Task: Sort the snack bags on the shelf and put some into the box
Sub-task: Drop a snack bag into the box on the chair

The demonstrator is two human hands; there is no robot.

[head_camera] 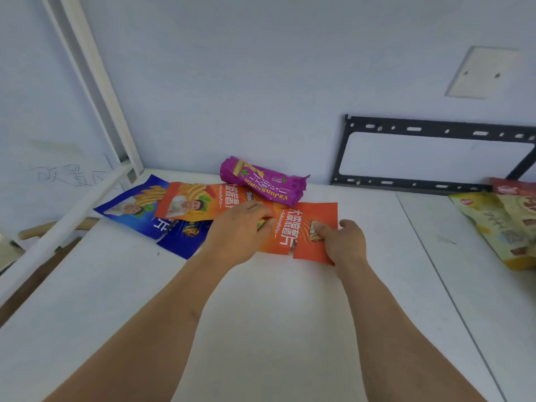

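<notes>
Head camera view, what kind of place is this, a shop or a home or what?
Probably a staged workspace rather than a shop: a bare white shelf with loose snack bags, a plain wall carrying an empty black TV bracket, and handwriting on a whiteboard at left. No price tags or stocked rows show.

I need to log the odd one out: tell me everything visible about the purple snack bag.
The purple snack bag is glossy foil with yellow and white lettering and a small leaf motif. It is puffed, sealed at both crimped ends, and lies on its side on the white shelf by the back wall. Its near edge overlaps an orange bag; neither hand touches it.
</notes>
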